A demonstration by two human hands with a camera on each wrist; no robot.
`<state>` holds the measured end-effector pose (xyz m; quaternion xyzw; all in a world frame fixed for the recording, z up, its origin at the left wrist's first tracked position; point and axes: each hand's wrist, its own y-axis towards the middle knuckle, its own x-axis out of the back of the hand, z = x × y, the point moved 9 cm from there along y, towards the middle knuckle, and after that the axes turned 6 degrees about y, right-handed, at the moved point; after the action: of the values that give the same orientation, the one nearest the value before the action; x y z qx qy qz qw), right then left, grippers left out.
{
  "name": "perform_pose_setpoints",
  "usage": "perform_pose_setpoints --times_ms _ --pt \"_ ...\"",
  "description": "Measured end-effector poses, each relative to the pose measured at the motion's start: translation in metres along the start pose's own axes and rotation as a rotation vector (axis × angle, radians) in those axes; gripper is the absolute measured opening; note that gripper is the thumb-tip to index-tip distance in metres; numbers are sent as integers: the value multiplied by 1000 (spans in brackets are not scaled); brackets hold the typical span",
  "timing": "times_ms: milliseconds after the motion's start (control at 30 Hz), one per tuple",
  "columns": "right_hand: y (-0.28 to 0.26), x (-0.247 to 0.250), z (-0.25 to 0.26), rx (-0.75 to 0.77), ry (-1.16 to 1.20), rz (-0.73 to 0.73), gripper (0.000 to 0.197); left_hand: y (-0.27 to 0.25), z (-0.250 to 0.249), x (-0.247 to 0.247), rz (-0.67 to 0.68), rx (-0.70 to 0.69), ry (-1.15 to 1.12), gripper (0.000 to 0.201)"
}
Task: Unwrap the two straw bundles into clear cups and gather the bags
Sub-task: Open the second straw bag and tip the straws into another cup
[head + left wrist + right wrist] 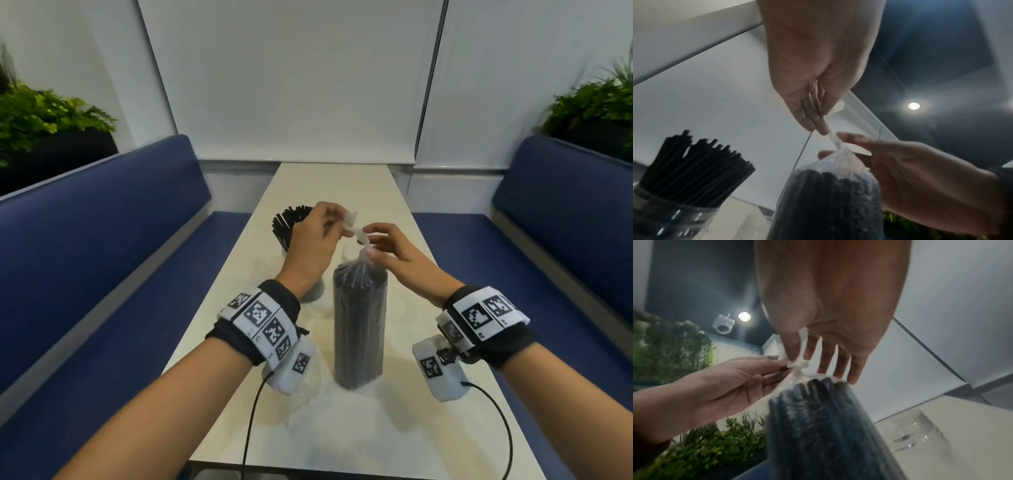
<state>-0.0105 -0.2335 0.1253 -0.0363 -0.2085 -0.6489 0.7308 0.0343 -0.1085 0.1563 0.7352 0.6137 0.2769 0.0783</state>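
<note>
A tall bundle of black straws (359,325) stands upright at the table's centre, sealed in a clear bag knotted at the top. My left hand (337,226) pinches the bag's twisted white tail (833,138) above the knot. My right hand (371,248) pinches the knot (799,364) between thumb and forefinger, its other fingers spread. Behind my left hand a clear cup (674,219) holds loose black straws (291,219). An empty clear cup (916,431) stands just behind the bundle, partly hidden in the head view.
A crumpled clear bag (305,394) lies on the white table (342,438) beside my left wrist. Blue benches (102,257) run along both sides. Planters with green plants (41,116) sit behind the bench backs. Cables hang from both wrist cameras.
</note>
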Motion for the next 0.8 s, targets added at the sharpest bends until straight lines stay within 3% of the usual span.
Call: perform_pose_setpoints --times_ms 67,167,300,367,433,500,567,700,800 --pt "-2 -9 -7 -16 -31 42 35 -1 -22 -5 23 -112 -43 14" --pt "-3 -6 -9 61 -167 -73 25 -11 -44 -15 107 -246 -168 18" --pt "-7 -1 -22 23 -38 -167 33 -25 -19 -15 79 -153 -258 19" --pt "-10 -7 -33 -47 26 -126 54 -31 9 -18 111 -53 -250 46" --pt "-14 -16 -43 -95 81 -79 81 -42 33 -32 244 24 -206 82" --pt "-16 -23 -54 -78 143 -87 96 -59 52 -51 378 95 -135 108" --pt "-19 -28 -70 -79 231 -150 93 -70 69 -61 374 170 -154 108" --pt "-27 -37 -97 -96 294 -242 84 -84 94 -69 286 273 -245 88" --pt "-31 -43 -105 -79 298 -218 79 -94 107 -76 348 322 -222 88"
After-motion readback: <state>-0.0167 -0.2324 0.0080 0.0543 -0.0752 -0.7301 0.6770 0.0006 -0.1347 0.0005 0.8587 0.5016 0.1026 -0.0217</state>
